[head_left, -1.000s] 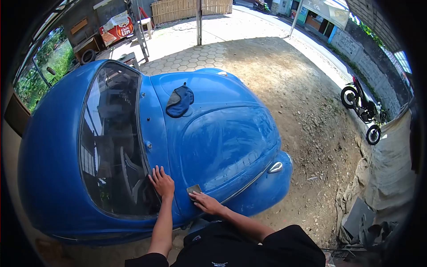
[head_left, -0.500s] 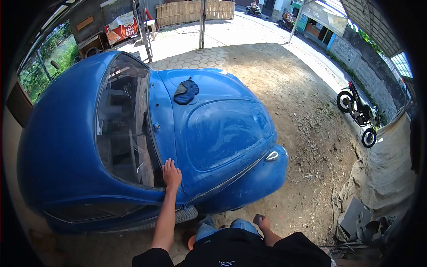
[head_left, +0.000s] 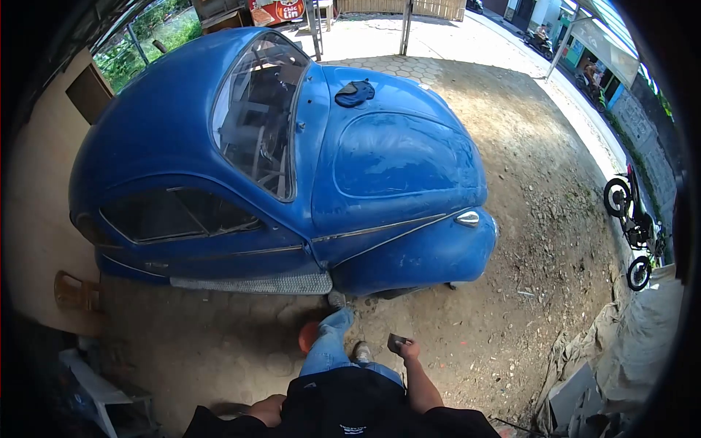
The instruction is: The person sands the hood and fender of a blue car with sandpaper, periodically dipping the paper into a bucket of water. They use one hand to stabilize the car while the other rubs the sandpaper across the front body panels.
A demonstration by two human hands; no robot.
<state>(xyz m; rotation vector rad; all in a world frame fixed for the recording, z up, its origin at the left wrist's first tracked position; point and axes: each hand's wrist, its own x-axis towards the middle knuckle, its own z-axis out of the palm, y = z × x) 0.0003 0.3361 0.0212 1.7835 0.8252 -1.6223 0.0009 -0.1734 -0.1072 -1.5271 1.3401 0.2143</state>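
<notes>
A blue rounded car [head_left: 398, 157] stands in front of me, its paint smeared on the front lid. On its hood near the windshield lies a dark blue cap [head_left: 355, 93]. My right hand [head_left: 410, 350] is closed on a small dark flat block [head_left: 396, 342], held low beside my leg. Down at my left side is my left hand [head_left: 270, 409], touching nothing that I can see; its fingers are hidden. A reddish round container [head_left: 309, 336] is on the ground beside my left leg.
A motorcycle [head_left: 637, 228] stands at the right, near a grey tarp [head_left: 646, 328]. A brown chair [head_left: 75, 292] is by the left wall. Lower left is a grey metal frame [head_left: 102, 390]. People on motorbikes are by the road, top right.
My left hand has come off the car by the windshield and dropped to my side. The view has shifted, showing more of the car's side and the ground. The block remains in my right hand.
</notes>
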